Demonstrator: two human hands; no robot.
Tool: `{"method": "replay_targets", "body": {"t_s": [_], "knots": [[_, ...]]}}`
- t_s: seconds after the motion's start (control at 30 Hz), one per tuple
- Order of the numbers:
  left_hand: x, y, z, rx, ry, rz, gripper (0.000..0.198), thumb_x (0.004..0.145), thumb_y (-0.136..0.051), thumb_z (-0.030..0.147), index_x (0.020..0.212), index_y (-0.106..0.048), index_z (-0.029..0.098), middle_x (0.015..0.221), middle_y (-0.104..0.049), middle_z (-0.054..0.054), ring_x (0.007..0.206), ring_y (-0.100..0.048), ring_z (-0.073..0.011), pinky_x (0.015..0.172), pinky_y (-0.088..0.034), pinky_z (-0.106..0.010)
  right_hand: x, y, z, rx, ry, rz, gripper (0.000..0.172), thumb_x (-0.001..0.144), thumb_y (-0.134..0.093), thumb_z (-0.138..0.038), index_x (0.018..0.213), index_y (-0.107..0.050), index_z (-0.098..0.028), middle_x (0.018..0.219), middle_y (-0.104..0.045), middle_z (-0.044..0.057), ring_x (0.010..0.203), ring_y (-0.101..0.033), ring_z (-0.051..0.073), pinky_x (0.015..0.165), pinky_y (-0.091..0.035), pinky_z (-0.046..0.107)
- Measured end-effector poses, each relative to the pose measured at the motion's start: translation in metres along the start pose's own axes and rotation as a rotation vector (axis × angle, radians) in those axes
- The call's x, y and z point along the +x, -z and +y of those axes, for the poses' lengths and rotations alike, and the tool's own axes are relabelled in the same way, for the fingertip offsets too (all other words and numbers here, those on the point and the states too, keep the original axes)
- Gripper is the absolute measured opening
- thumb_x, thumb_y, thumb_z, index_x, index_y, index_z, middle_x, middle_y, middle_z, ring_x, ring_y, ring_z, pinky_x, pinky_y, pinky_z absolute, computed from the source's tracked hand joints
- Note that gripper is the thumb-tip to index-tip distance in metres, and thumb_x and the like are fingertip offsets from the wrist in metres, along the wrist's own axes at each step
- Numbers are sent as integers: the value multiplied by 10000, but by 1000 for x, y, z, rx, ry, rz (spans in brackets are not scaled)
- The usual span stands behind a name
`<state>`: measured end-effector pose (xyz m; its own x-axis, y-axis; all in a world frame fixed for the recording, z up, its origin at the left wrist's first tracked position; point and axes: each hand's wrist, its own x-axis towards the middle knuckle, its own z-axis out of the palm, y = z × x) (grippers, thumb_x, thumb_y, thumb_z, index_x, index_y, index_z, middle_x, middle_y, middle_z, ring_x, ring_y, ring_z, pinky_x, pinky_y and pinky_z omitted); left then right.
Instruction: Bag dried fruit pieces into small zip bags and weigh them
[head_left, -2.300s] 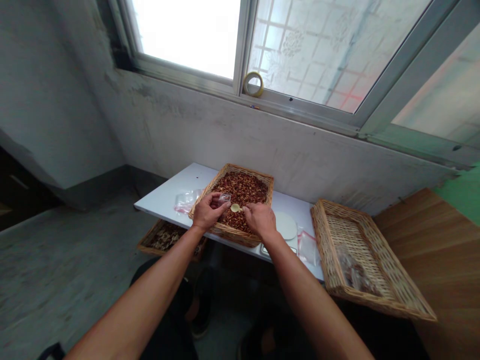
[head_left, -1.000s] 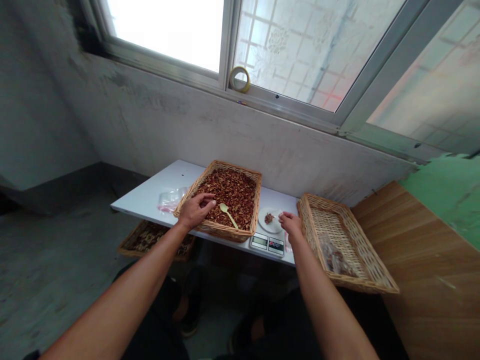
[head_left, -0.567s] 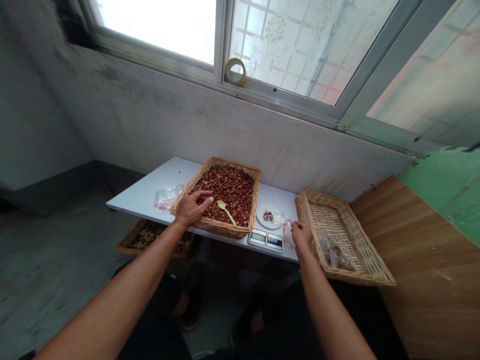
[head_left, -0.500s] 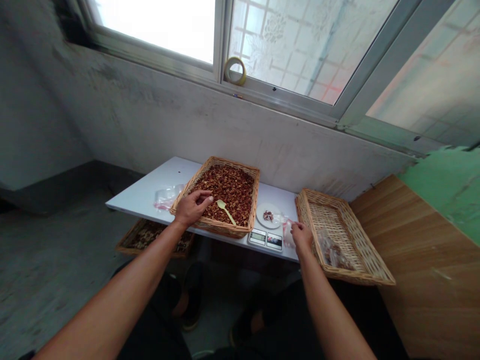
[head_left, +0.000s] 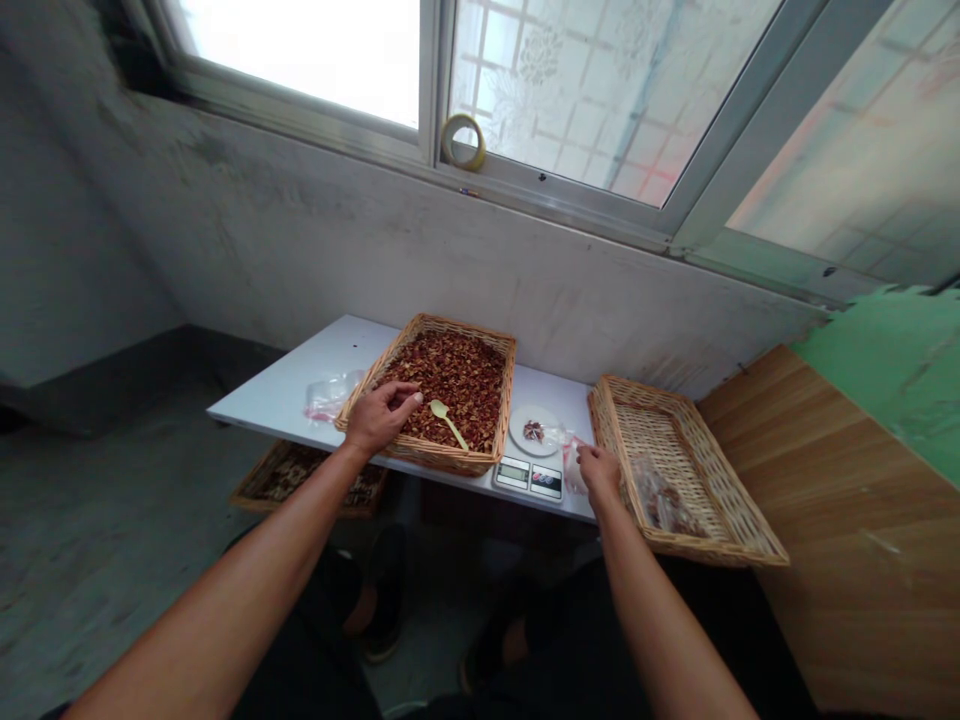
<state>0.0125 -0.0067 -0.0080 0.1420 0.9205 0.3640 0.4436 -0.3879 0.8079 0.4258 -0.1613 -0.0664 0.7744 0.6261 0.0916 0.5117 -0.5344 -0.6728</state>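
Head view: the left hand hovers half-open over a wicker basket of dried red pieces, while the right hand pinches a small plastic bag, just right of a digital scale.

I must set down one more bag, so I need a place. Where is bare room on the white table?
The white table has most room at its left end, behind the plastic bag. A narrow strip lies behind the plate. Around the scale, by the right hand, it is crowded.

Nothing can be read (the display of the digital scale is too small and blurred).
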Motion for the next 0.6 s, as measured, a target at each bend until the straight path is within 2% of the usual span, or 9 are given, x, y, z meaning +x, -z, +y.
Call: {"method": "replay_targets", "body": {"t_s": [0.2,0.37,0.5,0.6], "knots": [[0,0,2,24,17,-2,438,835,-640,592,1055,-754,231,851,-760,-31,725,-664,-191,662,-497,-279,0,-9,-7,-42,15,-140,461,836,-564,-546,682,-772,-165,717,-748,108,666,-673,228,635,-454,295],[-1,1,5,66,19,-5,440,844,-630,597,1058,-753,233,900,-768,-35,768,-674,-194,692,-499,-279,0,-14,-11,-45,8,-181,491,822,-555,-608,686,-769,-188,678,-735,85,691,-684,240,665,-474,302],[-2,1,6,67,26,-7,448,838,-630,604,1051,-754,230,872,-764,-33,739,-667,-190,677,-497,-280,2,-17,-17,15,3,-145,391,745,-647,-559,648,-748,-194,742,-756,90,778,-707,266,691,-489,306],[-2,1,6,74,18,-5,433,838,-632,593,1048,-755,234,884,-767,-32,745,-671,-189,687,-502,-282,2,-16,-26,66,24,-121,308,728,-654,-482,698,-749,-191,781,-764,78,789,-715,261,674,-497,295]]}}
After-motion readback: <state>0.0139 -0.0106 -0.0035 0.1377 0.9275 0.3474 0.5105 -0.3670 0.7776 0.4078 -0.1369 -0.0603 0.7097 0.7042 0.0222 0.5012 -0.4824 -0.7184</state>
